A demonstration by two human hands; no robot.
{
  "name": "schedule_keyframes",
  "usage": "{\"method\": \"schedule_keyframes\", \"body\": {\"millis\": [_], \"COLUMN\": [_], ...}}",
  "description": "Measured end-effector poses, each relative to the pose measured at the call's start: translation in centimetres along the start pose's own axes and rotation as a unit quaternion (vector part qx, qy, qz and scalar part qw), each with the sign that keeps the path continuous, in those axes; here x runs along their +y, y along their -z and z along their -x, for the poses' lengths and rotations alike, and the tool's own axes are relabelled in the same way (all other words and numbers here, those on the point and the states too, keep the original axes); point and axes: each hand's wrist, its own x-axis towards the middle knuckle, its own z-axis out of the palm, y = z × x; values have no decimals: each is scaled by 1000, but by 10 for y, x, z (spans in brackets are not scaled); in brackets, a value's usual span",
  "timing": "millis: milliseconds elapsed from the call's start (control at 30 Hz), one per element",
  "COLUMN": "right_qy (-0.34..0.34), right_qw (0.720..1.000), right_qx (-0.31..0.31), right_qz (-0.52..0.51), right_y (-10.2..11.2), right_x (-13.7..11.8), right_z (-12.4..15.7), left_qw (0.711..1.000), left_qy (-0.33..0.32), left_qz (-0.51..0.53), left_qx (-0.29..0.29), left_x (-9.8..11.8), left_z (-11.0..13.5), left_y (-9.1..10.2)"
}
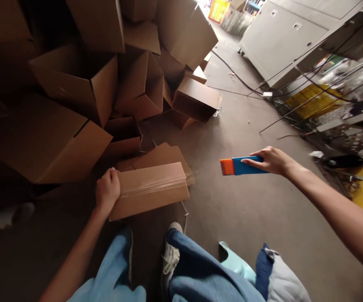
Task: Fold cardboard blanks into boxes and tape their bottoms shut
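Observation:
My left hand [107,191] grips the near left end of a long cardboard box [156,195] whose top seam is covered with clear tape; the box lies on the concrete floor in front of my knees. My right hand [271,160] is raised to the right of the box and holds a blue flat tool with an orange end [239,166], the orange end pointing left, clear of the box. My legs in blue jeans and a white shoe [171,256] show at the bottom.
A big heap of empty cardboard boxes [84,84] fills the left and far side. Flattened cardboard [164,154] lies behind the taped box. Grey cabinets [282,37], cables, wire racks and yellow crates [313,102] line the right. A pale green slipper [234,260] lies near my feet.

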Motion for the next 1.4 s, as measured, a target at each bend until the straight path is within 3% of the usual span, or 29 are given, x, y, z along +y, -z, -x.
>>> {"method": "schedule_keyframes", "body": {"millis": [333, 567, 867, 1033, 1267, 1400], "right_qy": [2, 6, 57, 25, 1, -20], "right_qw": [998, 996, 992, 994, 996, 996], "right_qx": [-62, -86, -102, -91, -88, -87], "right_qz": [-6, 36, 45, 51, 14, -6], "right_y": [-60, -90, -108, -116, -135, -133], "right_x": [-21, -46, -68, -76, -134, -159], "right_z": [-29, -42, -55, -61, -76, -70], "left_qw": [999, 998, 998, 998, 999, 999], "left_qy": [-19, -37, -27, -28, -17, -5], "left_qz": [36, 36, 52, 48, 47, 40], "left_qx": [18, 23, 24, 22, 18, 15], "left_x": [-10, -12, -11, -11, -8, -9], "left_z": [-3, -5, -4, -4, -3, -3], "left_y": [-5, -5, -6, -5, -4, -1]}}
